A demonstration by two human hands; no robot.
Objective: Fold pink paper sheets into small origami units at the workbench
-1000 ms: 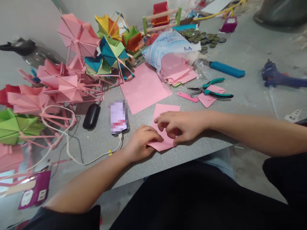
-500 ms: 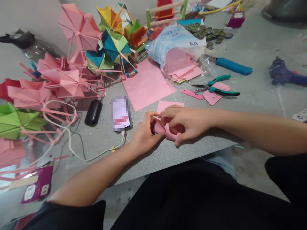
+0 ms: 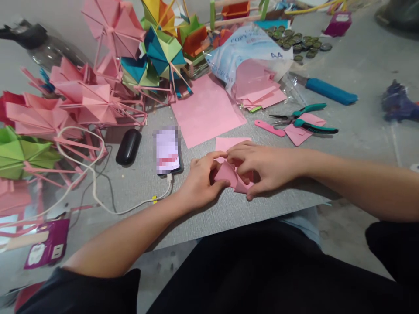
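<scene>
Between my two hands, near the table's front edge, is a small pink sheet of paper (image 3: 227, 175) with a raised fold. My left hand (image 3: 203, 181) grips its left side, thumb in front and fingers behind. On the right side, my right hand (image 3: 258, 168) holds the paper with thumb and curled fingers, which partly hide the creases. Just behind the hands lies another pink paper piece (image 3: 231, 142). A large pink sheet (image 3: 209, 113) lies flat farther back.
A charging phone (image 3: 167, 150) and a black case (image 3: 128, 147) lie to the left. Folded paper umbrellas (image 3: 94, 102) crowd the back left. Pliers (image 3: 303, 117), a pink cutter (image 3: 270, 128), a blue-handled knife (image 3: 330, 90) and a glue gun (image 3: 397, 102) lie on the right.
The left part of the pink paper, curled up before, now lies flatter with a pointed flap showing. Both hands stay on it, and the view has shifted slightly.
</scene>
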